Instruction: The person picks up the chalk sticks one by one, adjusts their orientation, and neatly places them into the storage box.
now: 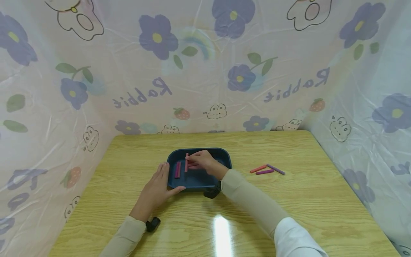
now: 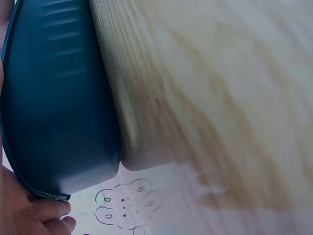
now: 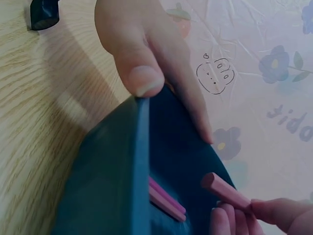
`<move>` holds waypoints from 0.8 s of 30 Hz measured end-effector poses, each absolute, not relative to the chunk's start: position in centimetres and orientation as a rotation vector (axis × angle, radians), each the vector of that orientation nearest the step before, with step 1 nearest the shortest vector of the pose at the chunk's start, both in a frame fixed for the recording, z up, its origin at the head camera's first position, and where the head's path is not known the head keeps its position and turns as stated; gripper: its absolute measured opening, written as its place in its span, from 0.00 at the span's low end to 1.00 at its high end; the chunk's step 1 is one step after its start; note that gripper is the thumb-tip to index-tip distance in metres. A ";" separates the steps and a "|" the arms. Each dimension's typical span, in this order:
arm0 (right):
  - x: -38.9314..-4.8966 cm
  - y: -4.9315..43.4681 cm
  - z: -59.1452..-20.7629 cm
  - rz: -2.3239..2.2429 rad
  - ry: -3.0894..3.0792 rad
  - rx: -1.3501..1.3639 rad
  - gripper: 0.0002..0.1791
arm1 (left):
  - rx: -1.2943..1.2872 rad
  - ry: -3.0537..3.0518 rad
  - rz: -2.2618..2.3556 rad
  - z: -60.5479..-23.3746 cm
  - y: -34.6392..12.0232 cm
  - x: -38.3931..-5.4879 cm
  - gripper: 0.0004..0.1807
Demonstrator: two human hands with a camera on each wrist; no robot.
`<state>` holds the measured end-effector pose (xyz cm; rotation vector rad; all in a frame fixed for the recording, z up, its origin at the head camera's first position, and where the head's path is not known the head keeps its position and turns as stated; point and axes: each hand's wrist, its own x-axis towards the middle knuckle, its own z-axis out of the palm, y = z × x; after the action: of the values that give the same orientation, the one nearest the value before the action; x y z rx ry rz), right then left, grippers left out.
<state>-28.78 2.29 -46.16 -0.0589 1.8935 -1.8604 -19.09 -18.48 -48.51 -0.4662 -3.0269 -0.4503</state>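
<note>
A dark blue tray [image 1: 199, 183] stands on the table with its opening up. My left hand [image 1: 156, 189] rests at its front left corner, fingers along the left rim and thumb extended along the front rim. Inside the tray my right hand [image 1: 200, 160] pinches one pink stick [image 1: 186, 165], like a crayon, between thumb and fingertips. Left of it, two purple-pink sticks [image 1: 178, 170] lie side by side on the tray floor. The right wrist view shows the held pink stick [image 3: 227, 191] tilted above the floor, with the thumb of my left hand [image 3: 146, 54] on the rim.
Right of the tray, an orange-red stick [image 1: 258, 169], a purple stick [image 1: 275, 169] and a magenta stick [image 1: 264, 172] lie loose on the wooden table [image 1: 179, 228]. A printed cloth [image 1: 199, 78] hangs behind the table and along both sides.
</note>
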 end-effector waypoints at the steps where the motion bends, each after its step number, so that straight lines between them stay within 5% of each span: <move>1: -28.8 2.2 -46.2 -1.859 1.891 -0.056 0.14 | -0.469 -3.028 -0.448 -48.5 -18.5 -19.1 0.62; 24: -29.3 -0.1 -47.3 -1.810 1.923 0.016 0.12 | -0.468 -3.034 -0.456 -48.5 -18.5 -19.0 0.62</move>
<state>-29.30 -0.11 -47.31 0.0157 1.9225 -1.8101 -19.03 -18.47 -48.53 -0.4678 -3.0341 -0.4562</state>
